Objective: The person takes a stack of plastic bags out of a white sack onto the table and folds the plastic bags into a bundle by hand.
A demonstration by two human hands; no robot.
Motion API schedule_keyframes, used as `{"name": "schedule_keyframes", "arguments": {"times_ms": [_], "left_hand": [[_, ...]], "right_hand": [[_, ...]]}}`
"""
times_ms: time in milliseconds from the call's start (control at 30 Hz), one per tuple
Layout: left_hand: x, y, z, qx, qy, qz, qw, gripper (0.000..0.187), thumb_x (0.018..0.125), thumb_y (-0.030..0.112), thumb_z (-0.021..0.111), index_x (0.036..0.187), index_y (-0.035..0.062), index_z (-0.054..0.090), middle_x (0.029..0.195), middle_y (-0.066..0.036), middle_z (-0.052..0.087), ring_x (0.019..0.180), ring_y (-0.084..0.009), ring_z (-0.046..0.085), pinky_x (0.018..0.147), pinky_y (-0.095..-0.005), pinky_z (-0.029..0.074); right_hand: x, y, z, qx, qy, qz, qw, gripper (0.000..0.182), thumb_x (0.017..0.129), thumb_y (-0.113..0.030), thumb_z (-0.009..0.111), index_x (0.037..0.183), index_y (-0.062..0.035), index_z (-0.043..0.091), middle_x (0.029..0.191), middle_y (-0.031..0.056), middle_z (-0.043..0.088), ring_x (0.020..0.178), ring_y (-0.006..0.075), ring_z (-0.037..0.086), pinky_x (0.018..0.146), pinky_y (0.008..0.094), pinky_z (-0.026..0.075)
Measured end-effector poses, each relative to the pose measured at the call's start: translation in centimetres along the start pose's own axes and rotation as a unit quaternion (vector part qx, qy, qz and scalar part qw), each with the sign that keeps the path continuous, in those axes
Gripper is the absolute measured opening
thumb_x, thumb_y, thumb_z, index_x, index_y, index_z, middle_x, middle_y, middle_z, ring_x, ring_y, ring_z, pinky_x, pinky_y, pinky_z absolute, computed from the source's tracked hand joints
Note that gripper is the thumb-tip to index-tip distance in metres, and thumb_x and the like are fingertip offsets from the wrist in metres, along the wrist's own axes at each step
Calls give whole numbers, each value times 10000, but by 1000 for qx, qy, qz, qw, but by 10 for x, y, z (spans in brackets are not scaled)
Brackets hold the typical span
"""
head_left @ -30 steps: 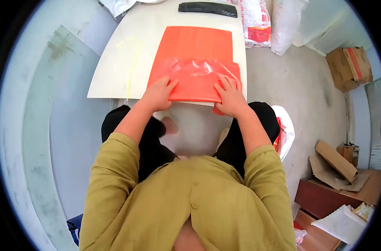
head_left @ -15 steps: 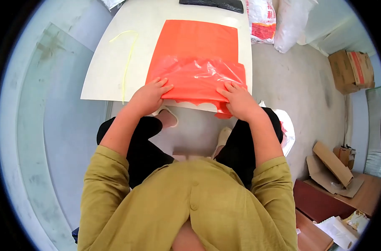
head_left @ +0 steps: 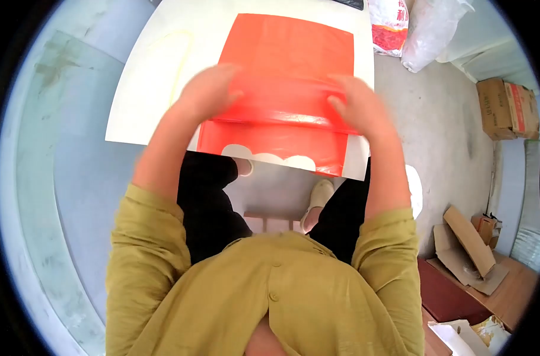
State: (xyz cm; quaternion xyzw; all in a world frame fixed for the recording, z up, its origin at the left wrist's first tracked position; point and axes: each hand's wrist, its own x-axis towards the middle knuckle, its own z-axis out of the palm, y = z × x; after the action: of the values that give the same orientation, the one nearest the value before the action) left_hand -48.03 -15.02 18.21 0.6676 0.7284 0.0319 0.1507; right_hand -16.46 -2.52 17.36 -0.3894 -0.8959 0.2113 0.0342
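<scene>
Orange-red plastic sheeting (head_left: 287, 50) lies on the white table (head_left: 139, 89), with a raised fold running across its middle. Its near part, with a scalloped lower edge, reaches the table's front edge. At the left end of the fold is my left hand (head_left: 213, 92), blurred by motion, its thumb and fingers bent at the plastic. My right hand (head_left: 356, 104), blurred too, is at the fold's right end with thumb and fingers apart. Whether either hand pinches the film is too smeared to tell.
A thin yellow strip (head_left: 184, 65) lies left of the plastic. A black bundle (head_left: 351, 3) is at the table's far edge. White sacks (head_left: 389, 26) stand behind on the right. Cardboard boxes (head_left: 496, 110) and flattened cardboard (head_left: 468, 249) are at the right.
Both hands have moved up and away from the front edge. The film's near part has been folded back or lifted, uncovering the scalloped layer below. The view has shifted slightly.
</scene>
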Motion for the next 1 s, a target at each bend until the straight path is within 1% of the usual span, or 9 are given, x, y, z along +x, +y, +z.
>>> {"name": "schedule_keyframes", "arguments": {"times_ms": [100, 133, 233, 300, 500, 600, 800, 900, 1000], "left_hand": [[-18, 16, 42, -39, 64, 190, 979, 693, 876, 134, 748, 1532, 102, 526, 1607, -154, 487, 1436, -353, 500, 1175, -444, 450], [-22, 22, 53, -10, 69, 188, 980, 715, 861, 120, 746, 1539, 107, 520, 1627, -146, 460, 1458, -346, 474, 1188, -442, 438], [-23, 31, 74, 35, 75, 176, 981, 772, 818, 77, 741, 1553, 120, 508, 1668, -125, 406, 1507, -332, 414, 1219, -436, 409], [-19, 28, 77, 8, 74, 158, 985, 799, 792, 51, 736, 1555, 127, 508, 1669, -118, 407, 1519, -329, 398, 1228, -432, 399], [-19, 18, 70, 56, 68, 132, 987, 786, 793, 15, 701, 1549, 112, 511, 1637, -125, 449, 1485, -327, 438, 1215, -436, 413], [-13, 23, 75, 81, 82, 124, 986, 732, 802, -8, 686, 1513, 99, 545, 1606, -124, 493, 1459, -336, 472, 1177, -436, 449], [-4, 15, 91, 105, 168, 143, 970, 523, 868, 2, 637, 1385, 81, 640, 1440, -130, 652, 1350, -329, 594, 1065, -430, 527], [-4, 18, 83, 91, 136, 132, 978, 423, 922, 44, 616, 1341, 75, 662, 1393, -128, 682, 1221, -286, 670, 926, -418, 565], [-10, 63, 23, 63, -92, -9, 994, 406, 900, 76, 667, 1305, 52, 670, 1281, -131, 742, 1101, -316, 722, 907, -435, 575]], "right_hand": [[-22, -6, 37, -16, 38, -92, 995, 631, 897, -204, 780, 1484, -98, 575, 1588, 147, 509, 1475, 352, 457, 1222, 490, 380], [-27, -5, 48, -36, 57, -127, 990, 661, 887, -199, 790, 1501, -108, 564, 1632, 136, 466, 1521, 343, 408, 1255, 507, 340], [-28, 1, 61, -57, 15, -111, 992, 712, 876, -210, 799, 1534, -135, 538, 1696, 117, 370, 1587, 328, 295, 1294, 543, 255], [-26, 7, 64, -61, 28, -121, 990, 712, 865, -187, 789, 1529, -134, 540, 1684, 126, 389, 1577, 333, 315, 1289, 540, 267], [-21, 4, 70, -76, 54, -124, 988, 698, 827, -83, 728, 1501, -128, 552, 1633, 146, 458, 1538, 348, 383, 1269, 541, 296], [-19, -1, 81, -90, 90, -114, 985, 667, 839, -58, 712, 1485, -123, 558, 1593, 147, 509, 1506, 353, 425, 1246, 540, 325], [-18, 5, 72, -115, 90, -119, 982, 627, 845, -5, 686, 1452, -124, 590, 1565, 127, 545, 1472, 329, 479, 1228, 508, 358], [-20, 3, 50, -95, 69, -83, 990, 559, 838, -17, 691, 1387, -114, 645, 1474, 105, 623, 1387, 314, 563, 1187, 495, 404], [-7, -11, -1, -177, -76, 100, 976, 499, 828, -13, 691, 1318, -107, 685, 1354, 99, 685, 1269, 311, 629, 1107, 474, 467]]}}
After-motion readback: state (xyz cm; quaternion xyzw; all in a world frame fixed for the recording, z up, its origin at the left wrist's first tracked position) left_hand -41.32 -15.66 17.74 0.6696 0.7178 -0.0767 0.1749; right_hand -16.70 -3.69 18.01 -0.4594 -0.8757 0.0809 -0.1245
